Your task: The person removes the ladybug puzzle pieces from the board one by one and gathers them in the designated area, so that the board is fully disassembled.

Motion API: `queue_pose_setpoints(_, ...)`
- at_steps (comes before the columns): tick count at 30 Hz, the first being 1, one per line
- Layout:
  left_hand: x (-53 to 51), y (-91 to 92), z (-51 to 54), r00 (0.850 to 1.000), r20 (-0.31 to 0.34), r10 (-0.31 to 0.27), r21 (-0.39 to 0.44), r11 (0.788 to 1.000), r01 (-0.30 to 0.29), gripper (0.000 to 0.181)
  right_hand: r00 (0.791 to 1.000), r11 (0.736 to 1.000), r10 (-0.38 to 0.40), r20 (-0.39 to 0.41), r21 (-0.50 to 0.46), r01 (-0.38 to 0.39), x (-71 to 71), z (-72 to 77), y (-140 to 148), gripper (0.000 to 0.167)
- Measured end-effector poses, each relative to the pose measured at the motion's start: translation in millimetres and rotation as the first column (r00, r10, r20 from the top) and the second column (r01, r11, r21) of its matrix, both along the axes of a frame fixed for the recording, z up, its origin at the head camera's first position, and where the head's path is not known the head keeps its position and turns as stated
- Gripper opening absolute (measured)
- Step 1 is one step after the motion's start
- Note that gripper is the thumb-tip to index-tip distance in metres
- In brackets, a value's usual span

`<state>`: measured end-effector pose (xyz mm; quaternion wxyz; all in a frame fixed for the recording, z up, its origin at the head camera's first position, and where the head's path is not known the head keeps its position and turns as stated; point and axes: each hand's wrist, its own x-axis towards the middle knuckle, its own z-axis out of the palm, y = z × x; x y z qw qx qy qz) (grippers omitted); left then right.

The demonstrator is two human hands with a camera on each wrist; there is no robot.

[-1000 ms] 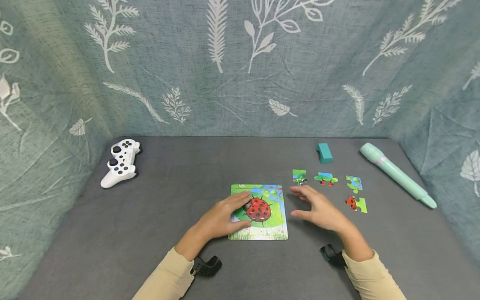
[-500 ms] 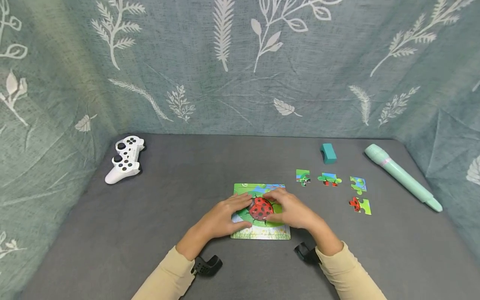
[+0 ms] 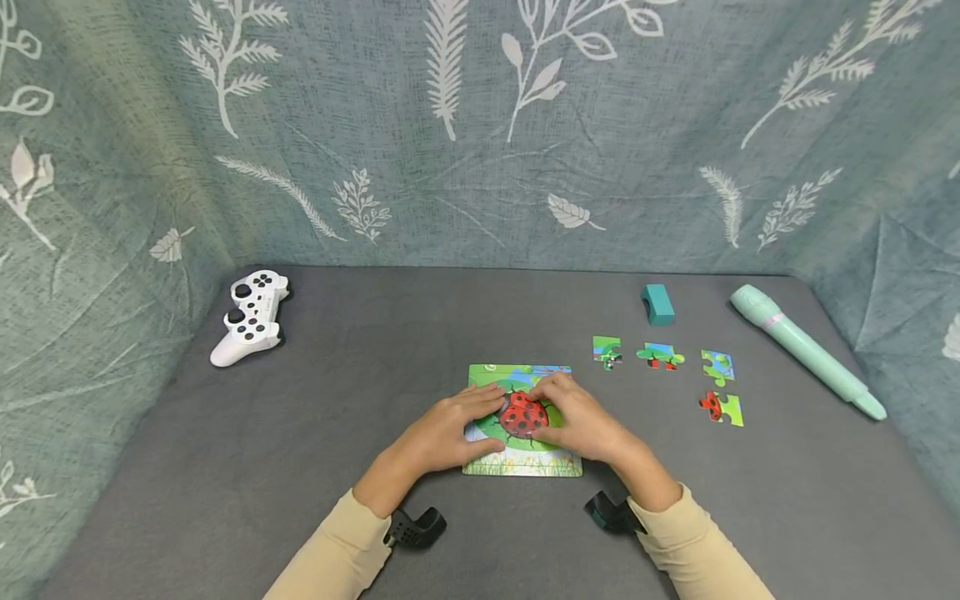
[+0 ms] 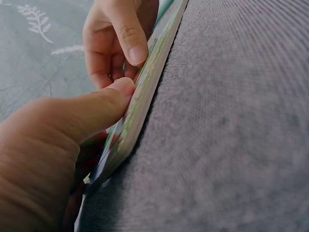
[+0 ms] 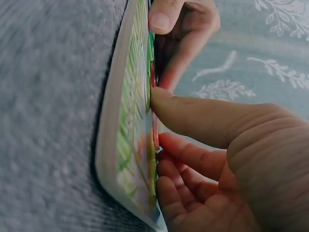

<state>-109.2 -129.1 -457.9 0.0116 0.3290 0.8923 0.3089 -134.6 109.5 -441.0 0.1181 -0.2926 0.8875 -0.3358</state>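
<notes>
A square ladybug picture board (image 3: 522,468) lies flat on the grey table. My left hand (image 3: 446,433) rests on its left part, thumb and fingers spread. On the right part my right hand (image 3: 585,421) touches the picture, thumb low and bent fingers higher, beside the red ladybug (image 3: 522,415). The left wrist view shows the left thumb on the board's face near the edge (image 4: 140,108). Seen from the right wrist, the right thumb and fingertips touch the printed surface (image 5: 133,130); whether they grip a piece is unclear.
Loose puzzle pieces lie right of the board: a green one (image 3: 607,350), one with red and blue (image 3: 661,356), a blue-green one (image 3: 718,367) and a red-green one (image 3: 722,408). Behind are a teal block (image 3: 658,305) and mint marker (image 3: 806,350); a white controller (image 3: 251,318) lies far left.
My right hand has moved left from beside the board onto its right part. The left hand stays on the board. The head view has shifted slightly.
</notes>
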Motion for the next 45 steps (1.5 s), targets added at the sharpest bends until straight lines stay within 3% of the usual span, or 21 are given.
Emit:
queue_pose_setpoints(16,0.0,0.2,3.1,1.000,0.029,-0.005,-0.018,1.000,0.005,0.062,0.999,0.997,-0.042,-0.033,-0.070,0.039,4.5,-1.4,-4.1,0.037)
queue_pose_setpoints(27,-3.0,2.4,3.1,1.000,0.007,-0.016,-0.008,1.000,0.016,0.061,0.996,0.998,-0.040,-0.081,-0.058,0.036,3.9,0.9,-1.1,0.035)
queue_pose_setpoints(36,-1.7,0.7,4.7,1.000,0.030,0.001,-0.022,1.000,0.000,0.064,0.997,0.996,-0.047,-0.067,-0.078,0.042,0.5,9.7,2.0,0.035)
queue_pose_setpoints(45,1.2,-0.2,2.7,0.999,0.027,0.018,-0.015,1.000,-0.017,0.064,0.992,0.990,-0.126,0.006,-0.063,0.126,-5.3,19.7,23.3,0.038)
